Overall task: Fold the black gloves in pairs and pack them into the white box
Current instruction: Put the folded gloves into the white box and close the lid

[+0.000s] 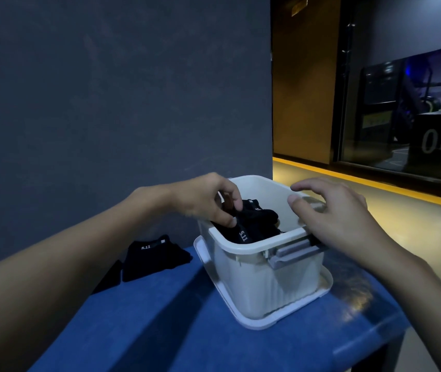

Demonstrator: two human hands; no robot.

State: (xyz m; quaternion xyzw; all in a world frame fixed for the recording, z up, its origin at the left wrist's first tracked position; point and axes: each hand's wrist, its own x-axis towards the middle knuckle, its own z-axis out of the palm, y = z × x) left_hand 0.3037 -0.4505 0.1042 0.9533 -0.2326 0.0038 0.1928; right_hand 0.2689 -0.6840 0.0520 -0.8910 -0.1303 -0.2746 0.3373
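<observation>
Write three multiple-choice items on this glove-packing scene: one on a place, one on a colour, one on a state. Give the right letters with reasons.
1. Where does the folded glove pair outside the box lie?
A. on the table left of the box
B. on the floor
C. on the box's rim

2. What colour is the table?
A. red
B. blue
C. green

3. What is the left hand doing?
A. lying flat on the table
B. pinching gloves inside the box
C. gripping the latch

Answers:
1 A, it lies beside the wall, apart from the white box.
2 B, the bare top is blue.
3 B, its fingers close on the black gloves in the box; the right hand is spread open above the rim.
</observation>
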